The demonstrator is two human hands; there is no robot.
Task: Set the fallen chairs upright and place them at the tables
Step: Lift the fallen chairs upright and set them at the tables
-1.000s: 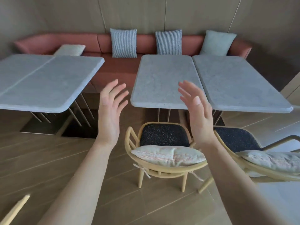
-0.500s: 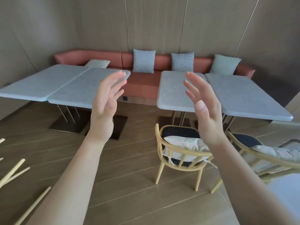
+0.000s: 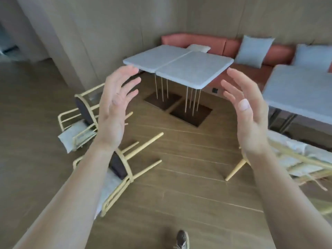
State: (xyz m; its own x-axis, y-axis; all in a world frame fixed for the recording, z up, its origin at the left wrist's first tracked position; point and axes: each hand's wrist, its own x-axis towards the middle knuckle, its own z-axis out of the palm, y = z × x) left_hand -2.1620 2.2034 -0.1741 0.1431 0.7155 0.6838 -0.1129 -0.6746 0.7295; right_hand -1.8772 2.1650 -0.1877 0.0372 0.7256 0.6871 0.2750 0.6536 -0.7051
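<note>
Fingers spread wide on both left hand [image 3: 115,112] and right hand [image 3: 246,114], palms facing, holding nothing. Near fallen chair [image 3: 124,168] lies tipped over on the floor at left; far fallen chair [image 3: 80,119] beyond it. Paired grey tables [image 3: 179,65] stand farther, centre, well apart from both.

Pale yellow chairs [image 3: 124,169], grey tables [image 3: 188,69], terracotta bench [image 3: 201,42]

Soft even daylight, slight motion blur, wide-angle edge distortion
</note>
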